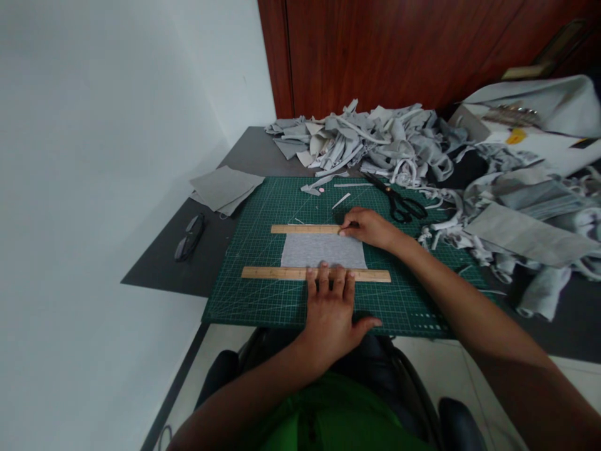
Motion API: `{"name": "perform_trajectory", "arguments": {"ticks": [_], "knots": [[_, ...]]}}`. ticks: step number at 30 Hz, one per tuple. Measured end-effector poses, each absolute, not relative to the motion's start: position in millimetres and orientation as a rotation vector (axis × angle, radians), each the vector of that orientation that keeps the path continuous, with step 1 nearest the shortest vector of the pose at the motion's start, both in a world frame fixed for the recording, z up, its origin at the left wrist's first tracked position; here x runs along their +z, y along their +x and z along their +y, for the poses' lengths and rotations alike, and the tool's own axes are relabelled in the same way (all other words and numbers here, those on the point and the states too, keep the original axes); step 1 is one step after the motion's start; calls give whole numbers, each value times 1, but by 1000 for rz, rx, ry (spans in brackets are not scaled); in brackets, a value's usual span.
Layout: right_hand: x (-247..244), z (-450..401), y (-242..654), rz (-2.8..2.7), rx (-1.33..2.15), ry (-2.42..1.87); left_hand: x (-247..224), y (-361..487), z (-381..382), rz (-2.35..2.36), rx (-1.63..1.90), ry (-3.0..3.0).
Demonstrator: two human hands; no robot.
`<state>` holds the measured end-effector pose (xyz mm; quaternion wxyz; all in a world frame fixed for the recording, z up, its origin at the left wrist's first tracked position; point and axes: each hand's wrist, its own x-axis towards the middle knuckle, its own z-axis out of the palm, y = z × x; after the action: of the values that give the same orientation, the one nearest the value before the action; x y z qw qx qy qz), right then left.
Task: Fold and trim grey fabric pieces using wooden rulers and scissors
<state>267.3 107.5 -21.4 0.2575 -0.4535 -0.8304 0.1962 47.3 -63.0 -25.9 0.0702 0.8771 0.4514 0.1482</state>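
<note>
On my head view, the grey cloth (323, 249) lies flat on the green mat (267, 300), between two wooden rulers. The near ruler (263, 273) runs along its near edge, and the far ruler (305, 229) along its far edge.

My left hand (331, 313) presses down on the near ruler; its four fingers (323, 275) are slightly apart, tips on the wood, and the thumb is spread out to the right over the mat. My right hand (366, 227) is at the right end of the far ruler, thumb and fingers pinched together there; I can't tell whether they grip it or just hold it down.

Beyond the right hand, black scissors (399, 202) lie on the mat, their blades slightly apart. Small scraps (341, 201) sit near the mat's far side. Grey pieces (225, 188) lie at its far left corner, with glasses (190, 237) nearer me on the table (159, 257). A heap of fabric strips (347, 141) lies behind the mat.
</note>
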Motion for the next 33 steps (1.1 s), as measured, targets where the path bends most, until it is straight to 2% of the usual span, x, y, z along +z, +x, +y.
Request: {"name": "perform_trajectory", "arguments": {"ticks": [13, 21, 33], "knots": [[-19, 108, 265, -2253, 542, -1245, -8, 39, -41, 1277, 415, 2674], [-14, 107, 270, -2305, 546, -1176, -13, 38, -30, 1200, 486, 2686], [7, 105, 290, -2367, 696, -1498, -22, 38, -32, 1208, 528, 2736]]}}
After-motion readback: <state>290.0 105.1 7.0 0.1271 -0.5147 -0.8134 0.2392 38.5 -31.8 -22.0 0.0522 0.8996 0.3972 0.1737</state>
